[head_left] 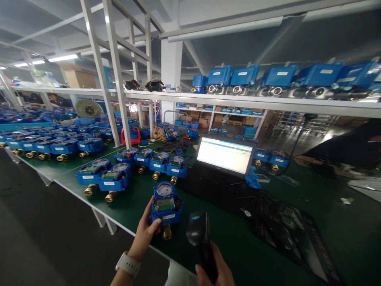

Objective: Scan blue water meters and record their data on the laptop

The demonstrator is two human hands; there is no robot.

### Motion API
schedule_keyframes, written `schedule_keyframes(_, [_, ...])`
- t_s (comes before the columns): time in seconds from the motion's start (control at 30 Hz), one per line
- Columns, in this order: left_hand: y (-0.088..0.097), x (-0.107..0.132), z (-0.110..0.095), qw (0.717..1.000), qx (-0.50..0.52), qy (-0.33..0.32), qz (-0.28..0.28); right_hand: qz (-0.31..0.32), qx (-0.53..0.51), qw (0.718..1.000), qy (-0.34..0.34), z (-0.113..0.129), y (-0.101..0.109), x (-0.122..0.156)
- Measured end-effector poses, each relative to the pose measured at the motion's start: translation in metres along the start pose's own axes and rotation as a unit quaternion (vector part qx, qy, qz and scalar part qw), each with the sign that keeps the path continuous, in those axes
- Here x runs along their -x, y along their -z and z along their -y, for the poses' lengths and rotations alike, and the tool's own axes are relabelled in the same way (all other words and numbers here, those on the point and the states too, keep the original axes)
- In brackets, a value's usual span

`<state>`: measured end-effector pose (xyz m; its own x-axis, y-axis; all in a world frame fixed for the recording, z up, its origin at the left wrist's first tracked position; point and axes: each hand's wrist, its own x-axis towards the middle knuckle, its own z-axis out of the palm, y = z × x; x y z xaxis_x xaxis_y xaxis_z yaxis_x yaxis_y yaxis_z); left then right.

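Observation:
My left hand [149,222] grips the left side of a blue water meter [166,204] near the front edge of the green bench. The meter shows a round dial, an open circuit board with a small display, a white label and a brass pipe end pointing toward me. Wrapped round the handle of a black barcode scanner [199,234], my right hand [218,266] holds it upright just right of the meter, apart from it. Whether its trigger is pressed is hidden. Close by on the left stand two similar meters [113,179], with several more behind.
A laptop [223,159] with a lit screen stands behind the scanner. Right of it lie a dark printed mat [293,230] and a crumpled blue item [252,178]. Rows of meters [64,145] fill the left bench. Overhead, a shelf [184,98] carries larger blue meters.

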<state>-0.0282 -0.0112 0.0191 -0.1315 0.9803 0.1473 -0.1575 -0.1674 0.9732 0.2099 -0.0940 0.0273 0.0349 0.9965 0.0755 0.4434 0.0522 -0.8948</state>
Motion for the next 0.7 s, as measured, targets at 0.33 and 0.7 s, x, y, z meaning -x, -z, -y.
schedule_keyframes(0.33, [-0.002, 0.002, -0.003, 0.999, 0.008, 0.007, -0.041, -0.076, 0.256, 0.963, 0.038, -0.033, 0.068, -0.053])
schedule_keyframes(0.7, [-0.01, 0.006, -0.004, 0.995, 0.014, -0.011, -0.095, -0.254, 0.448, 0.851, 0.104, -0.121, 0.185, -0.094])
